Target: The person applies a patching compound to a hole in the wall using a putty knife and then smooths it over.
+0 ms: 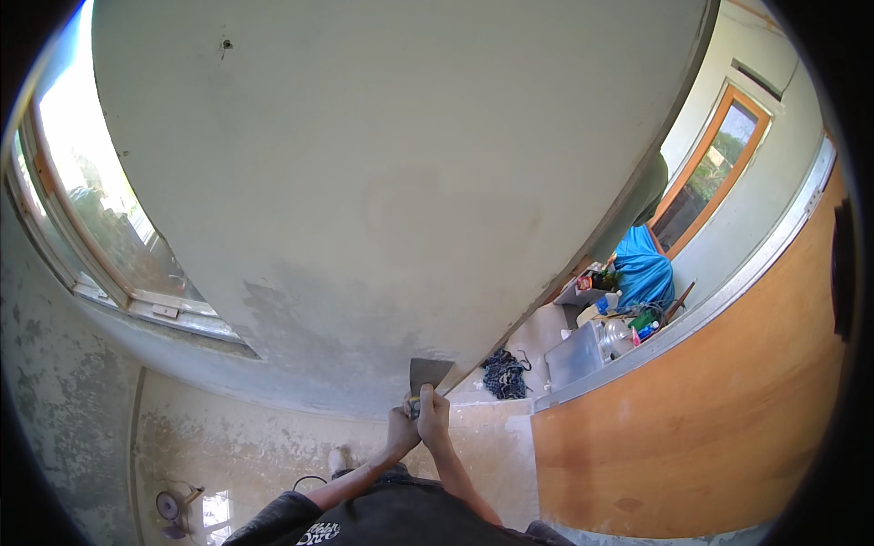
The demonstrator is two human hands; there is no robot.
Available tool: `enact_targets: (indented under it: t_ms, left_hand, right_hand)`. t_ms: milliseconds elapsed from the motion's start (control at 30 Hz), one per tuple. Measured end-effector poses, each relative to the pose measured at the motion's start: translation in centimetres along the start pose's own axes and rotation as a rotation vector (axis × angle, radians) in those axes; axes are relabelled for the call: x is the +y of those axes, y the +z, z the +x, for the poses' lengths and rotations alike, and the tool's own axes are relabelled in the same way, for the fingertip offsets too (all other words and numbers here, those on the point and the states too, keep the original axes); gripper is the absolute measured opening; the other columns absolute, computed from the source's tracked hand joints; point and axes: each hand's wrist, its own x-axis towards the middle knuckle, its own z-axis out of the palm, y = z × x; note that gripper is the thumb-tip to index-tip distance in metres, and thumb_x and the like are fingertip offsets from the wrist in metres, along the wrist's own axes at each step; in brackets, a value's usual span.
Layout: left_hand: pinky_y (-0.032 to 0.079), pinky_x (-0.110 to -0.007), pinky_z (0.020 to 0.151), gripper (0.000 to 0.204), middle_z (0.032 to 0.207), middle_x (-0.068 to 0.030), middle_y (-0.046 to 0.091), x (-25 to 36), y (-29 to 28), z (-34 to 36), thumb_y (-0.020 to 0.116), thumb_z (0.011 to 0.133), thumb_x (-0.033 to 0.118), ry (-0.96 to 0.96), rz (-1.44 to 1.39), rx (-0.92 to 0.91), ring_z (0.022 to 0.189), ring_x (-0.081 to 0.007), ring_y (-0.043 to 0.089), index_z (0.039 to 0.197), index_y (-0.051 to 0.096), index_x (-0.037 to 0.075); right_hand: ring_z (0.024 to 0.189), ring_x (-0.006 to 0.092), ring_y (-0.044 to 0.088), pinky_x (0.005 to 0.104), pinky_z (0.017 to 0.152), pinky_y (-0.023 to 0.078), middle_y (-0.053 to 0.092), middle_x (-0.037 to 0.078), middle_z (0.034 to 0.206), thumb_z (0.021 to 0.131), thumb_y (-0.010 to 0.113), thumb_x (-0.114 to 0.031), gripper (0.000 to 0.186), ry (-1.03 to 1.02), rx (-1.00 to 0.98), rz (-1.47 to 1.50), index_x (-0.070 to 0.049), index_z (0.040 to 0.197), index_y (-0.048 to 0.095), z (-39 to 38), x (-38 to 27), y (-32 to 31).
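Note:
A putty knife (428, 371) with a wide grey blade points upward at the lower part of the pale wall (364, 136). Its short handle, with a bit of yellow, is mostly covered by my fingers. My right hand (434, 420) is closed round the handle, thumb up toward the blade. Against it, my left hand (401, 430) is closed at the handle's lower end. The blade lies at or close to the wall; I cannot tell whether it touches. Grey, worn patches mark the wall left of the blade.
On the left is a window (127, 246) with a sill. A wooden door (692, 437) stands on the right. Through the doorway are a dark cloth heap (506, 373), a grey bin (575, 355) and a blue cover (645, 268). A small fan (168, 506) sits on the stained floor, lower left.

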Motion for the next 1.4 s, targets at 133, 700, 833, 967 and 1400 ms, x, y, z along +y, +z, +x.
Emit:
enact_targets:
  t_ms: [133,700,833,967,1400]
  left_hand:
    - [0.043,-0.033,0.053,0.017,0.063,-0.0155,0.062,-0.4,-0.8,-0.6,0.060,0.075,0.014,-0.054,0.019,-0.016,0.061,-0.0122,0.059,0.071,0.058,-0.002]
    - [0.044,-0.033,0.053,0.018,0.062,-0.0174,0.061,-4.2,-0.6,0.2,0.061,0.074,0.015,-0.010,0.066,0.062,0.059,-0.0111,0.058,0.071,0.059,-0.002]
    - [0.044,-0.031,0.054,0.015,0.062,-0.0134,0.061,-5.9,-0.2,0.7,0.061,0.074,0.014,0.005,0.048,0.028,0.067,-0.0044,0.053,0.070,0.057,-0.001]
    - [0.044,-0.031,0.055,0.015,0.063,-0.0128,0.062,-8.4,0.1,1.5,0.060,0.075,0.014,0.007,-0.002,0.025,0.065,-0.0053,0.054,0.072,0.059,-0.001]
    - [0.045,-0.034,0.053,0.020,0.064,-0.0199,0.061,-8.3,-0.4,0.4,0.062,0.074,0.017,0.013,0.070,0.054,0.063,-0.0158,0.063,0.073,0.060,-0.003]
  right_hand:
    - [0.052,0.0072,0.045,0.0226,0.050,0.036,0.050,0.001,0.057,0.096,0.036,-0.033,0.049,0.037,0.002,0.016,0.001,0.065,0.054,-0.7,0.3,0.7]
    - [0.052,0.0084,0.046,0.0230,0.050,0.036,0.051,0.002,0.058,0.096,0.037,-0.034,0.049,0.017,-0.048,0.077,0.001,0.066,0.054,0.5,5.5,0.2]
    - [0.053,0.0082,0.045,0.0228,0.051,0.036,0.051,0.002,0.059,0.096,0.037,-0.034,0.048,-0.015,-0.060,0.093,0.000,0.066,0.054,0.7,7.5,-0.8]
    - [0.054,0.0082,0.045,0.0229,0.051,0.035,0.051,0.002,0.059,0.096,0.036,-0.033,0.048,0.004,-0.062,0.125,-0.001,0.066,0.053,1.2,9.5,-0.8]
    - [0.053,0.0097,0.046,0.0234,0.051,0.037,0.052,0.004,0.060,0.096,0.036,-0.034,0.049,0.047,-0.056,0.064,0.001,0.065,0.051,0.0,9.1,-0.7]
